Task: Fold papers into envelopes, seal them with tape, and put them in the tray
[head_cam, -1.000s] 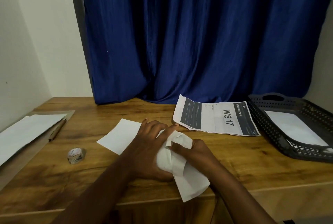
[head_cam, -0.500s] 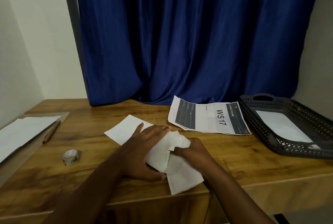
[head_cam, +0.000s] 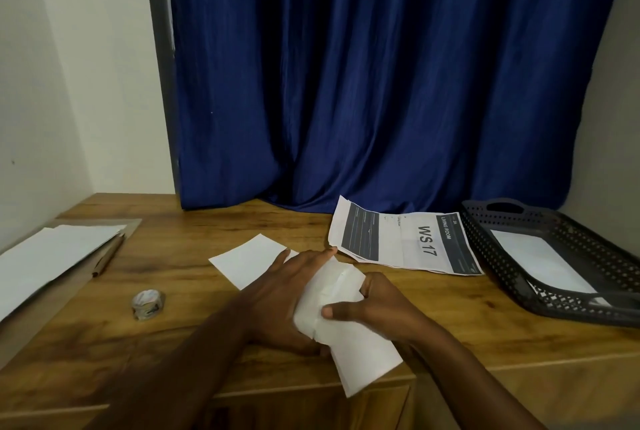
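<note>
A white sheet of paper [head_cam: 349,336], partly folded and creased, lies at the middle of the table's [head_cam: 467,332] front edge, with 1 corner hanging past that edge. The left hand [head_cam: 287,294] lies flat on the sheet's left part, fingers straight and pointing toward the back edge, pressing it down. The right hand [head_cam: 377,308] grips the sheet's raised fold from the right, its thumb on top of the paper and its fingers curled at the fold's far end. A 2nd white sheet [head_cam: 247,261] lies flat just behind and left of the hands, partly under the left hand. A small roll of tape [head_cam: 147,305] stands on the table to the left, apart from both sheets. Along the left edge a stack of white paper [head_cam: 48,260] rests on a brown board [head_cam: 128,225], with a pencil [head_cam: 107,258] beside it. Toward the back edge, right of centre, lies a printed sheet [head_cam: 405,242] marked "WS 17" and "LIVING ROOM". At the right edge sits a dark perforated tray [head_cam: 485,221] holding a white envelope [head_cam: 540,260]. A blue curtain [head_cam: 374,83] hangs behind the table.
</note>
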`<state>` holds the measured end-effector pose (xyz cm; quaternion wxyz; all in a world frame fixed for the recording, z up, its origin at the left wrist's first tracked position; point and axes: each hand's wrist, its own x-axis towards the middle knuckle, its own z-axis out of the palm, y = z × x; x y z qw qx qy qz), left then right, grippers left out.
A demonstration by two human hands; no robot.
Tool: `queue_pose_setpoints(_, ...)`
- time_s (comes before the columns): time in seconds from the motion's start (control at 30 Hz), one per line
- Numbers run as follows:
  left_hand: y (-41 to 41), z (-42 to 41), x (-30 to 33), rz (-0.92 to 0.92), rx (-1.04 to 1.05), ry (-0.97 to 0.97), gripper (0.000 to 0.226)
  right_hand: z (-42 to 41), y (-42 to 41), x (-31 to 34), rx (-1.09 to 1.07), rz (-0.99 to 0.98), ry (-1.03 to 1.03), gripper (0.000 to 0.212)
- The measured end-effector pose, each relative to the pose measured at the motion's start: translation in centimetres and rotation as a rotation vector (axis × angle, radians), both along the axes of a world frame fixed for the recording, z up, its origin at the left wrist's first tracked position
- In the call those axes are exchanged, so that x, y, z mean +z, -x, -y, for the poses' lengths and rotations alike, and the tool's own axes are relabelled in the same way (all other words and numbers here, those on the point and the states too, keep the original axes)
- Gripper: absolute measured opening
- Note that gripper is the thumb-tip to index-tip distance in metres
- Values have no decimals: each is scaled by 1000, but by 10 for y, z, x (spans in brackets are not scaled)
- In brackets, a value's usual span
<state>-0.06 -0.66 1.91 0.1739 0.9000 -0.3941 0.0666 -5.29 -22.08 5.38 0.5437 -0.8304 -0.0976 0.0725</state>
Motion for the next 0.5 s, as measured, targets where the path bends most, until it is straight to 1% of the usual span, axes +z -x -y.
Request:
queue_pose_setpoints(0.07, 3, 2, 2, 18, 5, 27, 130, 7, 2, 3, 23, -2, 30, 22)
queue_pose_setpoints(0.17, 8, 4, 8, 65, 38, 55, 137, 21, 4, 9, -33, -29, 30, 13)
queue_pose_setpoints(0.23, 12, 4, 12, 122, 64, 14, 138, 31, 5, 15, -75, -35, 20, 12)
queue_pose_setpoints(0.3, 15, 7, 13, 164, 68, -26, 133, 39, 4, 19, -129, -5, 56, 9)
queue_pose_setpoints(0.43, 14, 18, 14, 270, 77, -4, 124, 48, 4, 25, -193, 48, 98, 16)
queue_pose_setpoints(0.5, 14, 23, 13, 321, 86, -9, 124, 48, 4, 23, -202, 65, 113, 16)
